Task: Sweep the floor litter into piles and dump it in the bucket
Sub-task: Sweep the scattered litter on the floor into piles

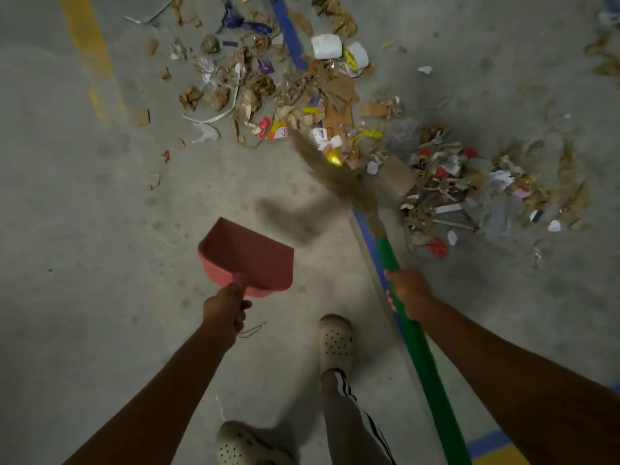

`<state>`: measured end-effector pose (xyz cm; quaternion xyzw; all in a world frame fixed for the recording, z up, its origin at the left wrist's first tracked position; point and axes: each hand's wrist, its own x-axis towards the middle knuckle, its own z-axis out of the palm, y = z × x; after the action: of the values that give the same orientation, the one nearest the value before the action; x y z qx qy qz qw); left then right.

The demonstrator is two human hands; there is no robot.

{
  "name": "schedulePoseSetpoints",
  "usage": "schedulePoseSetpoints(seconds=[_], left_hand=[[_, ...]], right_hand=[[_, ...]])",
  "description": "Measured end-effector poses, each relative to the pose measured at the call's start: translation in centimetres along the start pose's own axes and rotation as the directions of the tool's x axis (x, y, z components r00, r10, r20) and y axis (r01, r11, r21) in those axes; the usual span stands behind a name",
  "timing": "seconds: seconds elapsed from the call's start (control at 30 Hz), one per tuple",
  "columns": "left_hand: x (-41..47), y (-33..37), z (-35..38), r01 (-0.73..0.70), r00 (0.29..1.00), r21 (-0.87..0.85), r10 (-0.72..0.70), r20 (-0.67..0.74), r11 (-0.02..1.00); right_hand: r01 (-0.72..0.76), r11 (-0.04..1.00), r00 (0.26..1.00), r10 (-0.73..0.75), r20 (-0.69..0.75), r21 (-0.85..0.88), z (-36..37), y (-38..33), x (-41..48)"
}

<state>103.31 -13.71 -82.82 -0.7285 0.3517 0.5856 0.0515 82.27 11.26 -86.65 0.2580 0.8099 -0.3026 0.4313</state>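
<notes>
With the right hand (pixel 407 290) gripping the broom (pixel 335 177) and the left hand (pixel 224 308) clasping the dustpan (pixel 248 253), short strokes should gather the litter (pixel 335 95) tightly.

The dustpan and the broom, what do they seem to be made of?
The dustpan looks like matte pink-red plastic: one smooth moulded piece. The broom head is soft and straw-coloured, probably grass fibre, though blurred; its handle looks like green plastic.

The straw-coloured broom bristles (pixel 349 189) are motion-blurred. The green broom handle (pixel 423 359) is cut off at the bottom edge. The left hand (pixel 224 308) hides the grip of the red plastic dustpan (pixel 248 253). The paper and cardboard litter (pixel 302 88) runs past the top edge; its print is illegible.
</notes>
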Motion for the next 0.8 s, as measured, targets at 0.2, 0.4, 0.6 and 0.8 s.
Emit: schedulePoseSetpoints(seconds=[0.2, 0.4, 0.6, 0.8], left_hand=[[-1.3, 2.8, 3.0, -0.066, 0.997, -0.036, 0.067, 0.043, 0.997], [-2.3, 3.6, 4.9, -0.081, 0.996, 0.01, 0.081, 0.042, 0.997], [-2.0, 3.1, 7.0, -0.075, 0.997, 0.094, 0.073, 0.025, 0.993], [-1.9, 3.4, 9.8, -0.131, 0.989, 0.142, 0.118, 0.093, 0.981]], right_hand=[[0.262, 0.965, 0.949, -0.261, -0.178, -0.016, -3.1, -2.6, -1.1], [0.32, 0.923, 0.946, -0.325, 0.013, -0.214, -3.1, 1.0, -2.6], [0.185, 0.895, 0.969, -0.099, 0.224, -0.405, -5.2, 4.9, -0.4], [-0.041, 0.981, 0.996, 0.025, -0.084, -0.19, -12.1, 3.9, 4.0]])
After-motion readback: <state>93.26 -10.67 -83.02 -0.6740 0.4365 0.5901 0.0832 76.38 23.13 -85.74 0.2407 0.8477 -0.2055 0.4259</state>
